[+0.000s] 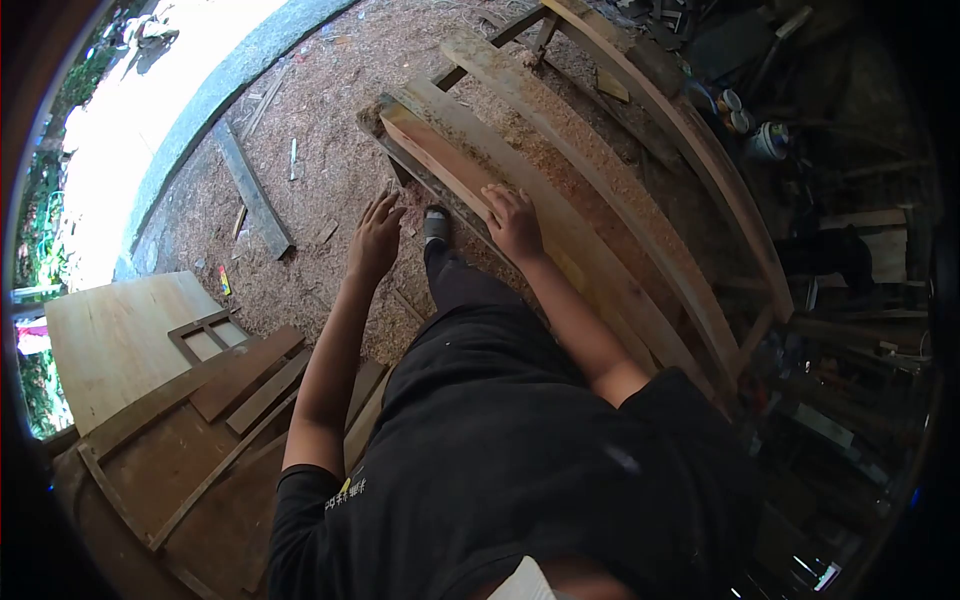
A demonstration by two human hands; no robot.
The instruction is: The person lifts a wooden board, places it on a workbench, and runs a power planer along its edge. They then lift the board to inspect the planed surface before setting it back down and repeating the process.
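Observation:
My left hand (376, 238) hovers over the shavings-covered ground, its fingers apart and nothing in it. My right hand (514, 222) rests with its fingers spread on the near edge of a long reddish plank (436, 158). That plank lies lengthwise at the near side of a wooden bench. Beside it runs a wider pale board (500, 168) with sawdust along it. Farther right, another long board (600, 170) lies across the bench frame.
A grey plank (252, 188) lies on the ground at the left. Plywood (130, 335) and brown wooden panels (245, 375) lean at the lower left. Cans (768, 142) stand at the right beyond the bench frame (700, 150). My foot (436, 224) is beside the bench.

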